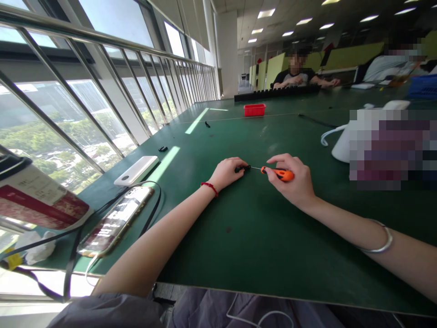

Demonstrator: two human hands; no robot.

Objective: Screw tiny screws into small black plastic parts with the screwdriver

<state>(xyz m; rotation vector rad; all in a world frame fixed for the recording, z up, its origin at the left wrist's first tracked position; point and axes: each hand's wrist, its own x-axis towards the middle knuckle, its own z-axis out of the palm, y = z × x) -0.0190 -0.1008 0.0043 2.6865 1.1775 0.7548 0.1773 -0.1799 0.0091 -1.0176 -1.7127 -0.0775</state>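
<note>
A small black part (242,168) lies on the green table, pinched in the fingers of my left hand (228,173), which has a red cord at the wrist. From the right, my right hand (296,178) holds an orange and black screwdriver (285,175) nearly level by its handle. Its thin metal shaft points left, and the tip is at the right end of the black part. Whether the tip sits in a screw is too small to tell. The index finger of my right hand is raised over the handle.
On the left are a phone (118,221) with cables, a white power bank (136,171) and a large cup (41,193). A red box (254,110) stands farther back, a white object (344,143) at right. People sit across the green table (218,255).
</note>
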